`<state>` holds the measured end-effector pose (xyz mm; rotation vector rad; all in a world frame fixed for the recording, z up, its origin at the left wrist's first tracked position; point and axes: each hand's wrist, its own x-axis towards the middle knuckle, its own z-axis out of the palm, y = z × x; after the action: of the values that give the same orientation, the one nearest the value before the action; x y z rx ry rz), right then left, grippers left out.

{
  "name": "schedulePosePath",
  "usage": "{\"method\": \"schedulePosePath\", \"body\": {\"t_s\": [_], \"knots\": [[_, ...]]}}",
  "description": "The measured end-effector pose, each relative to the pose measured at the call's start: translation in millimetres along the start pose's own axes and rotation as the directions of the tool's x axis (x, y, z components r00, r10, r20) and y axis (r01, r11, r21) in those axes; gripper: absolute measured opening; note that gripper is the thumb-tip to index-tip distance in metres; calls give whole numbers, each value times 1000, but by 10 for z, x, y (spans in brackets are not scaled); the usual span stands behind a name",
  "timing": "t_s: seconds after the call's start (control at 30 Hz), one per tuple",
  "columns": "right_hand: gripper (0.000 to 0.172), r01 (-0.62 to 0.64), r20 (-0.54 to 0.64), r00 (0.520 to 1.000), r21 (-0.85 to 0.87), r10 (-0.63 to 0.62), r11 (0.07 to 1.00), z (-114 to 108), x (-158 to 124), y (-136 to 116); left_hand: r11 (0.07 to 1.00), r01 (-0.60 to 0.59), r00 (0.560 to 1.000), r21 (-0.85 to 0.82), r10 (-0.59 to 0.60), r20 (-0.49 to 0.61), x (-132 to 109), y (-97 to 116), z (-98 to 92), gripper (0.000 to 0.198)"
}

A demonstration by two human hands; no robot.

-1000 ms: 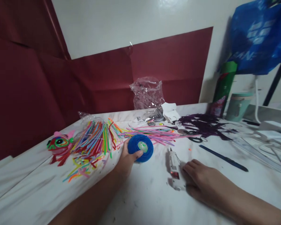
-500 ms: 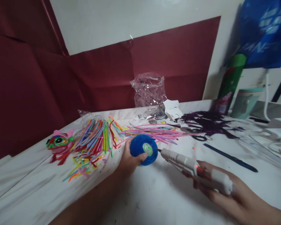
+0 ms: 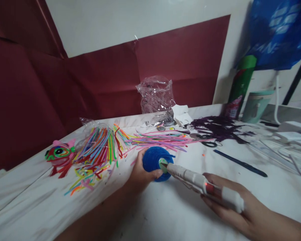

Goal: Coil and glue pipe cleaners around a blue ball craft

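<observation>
Your left hand [image 3: 141,170] is curled round the near left side of the blue round piece [image 3: 150,160], thumb on its front, just above the table [image 3: 160,217]. Your right hand [image 3: 230,201] is closed around the glue gun [image 3: 190,176], whose nozzle points at the pale green centre [image 3: 163,161] – whether it touches, I cannot tell. For good work, let the left wrist be quiet, hold the thumb away from the hot tip, and press the trigger softly, so that the glue comes in a small amount.

On the marbled surface, colourful fuzzy sticks [image 3: 100,145] lie to the left, near a pink fish figure [image 3: 60,154]; purple strands [image 3: 215,128] and a dark flat tool [image 3: 240,163] lie to the right. Behind, dark red sheeting [image 3: 180,63] covers part of the pale wall [image 3: 153,16], and a blue bag [image 3: 273,36] hangs at right.
</observation>
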<state>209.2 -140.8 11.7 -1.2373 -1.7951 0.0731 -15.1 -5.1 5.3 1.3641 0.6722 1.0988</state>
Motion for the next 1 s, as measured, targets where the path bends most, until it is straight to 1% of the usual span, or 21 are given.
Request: {"method": "schedulePosePath", "body": {"t_s": [0.07,0.13,0.3,0.5,0.63,0.77,0.9,1.0], "knots": [[13,71,47,996,67,-74,995,-32,84,-73,1000,-1,999,4,1,44,0,-1,-1,79],[10,106,51,992,99,-112,989,-60,148,-125,1000,-16,997,9,16,69,2,-16,-4,77],[11,147,74,985,94,-154,985,-62,167,-142,999,-45,998,0,45,36,5,-58,-7,79],[14,168,45,984,67,-171,983,-57,141,-139,999,-7,996,45,3,90,-4,-15,-9,81],[16,165,75,983,34,-167,986,-78,143,-178,998,-13,998,59,9,64,-3,-24,-2,81],[18,172,91,981,22,-173,985,-102,161,-239,998,-29,997,59,25,67,2,-42,-5,82],[19,166,85,982,40,-168,985,-116,181,-275,995,-10,999,96,5,52,-3,-45,-18,85],[16,155,118,980,41,-158,987,-115,168,-249,995,14,999,96,-17,36,-5,-46,-24,87]]}}
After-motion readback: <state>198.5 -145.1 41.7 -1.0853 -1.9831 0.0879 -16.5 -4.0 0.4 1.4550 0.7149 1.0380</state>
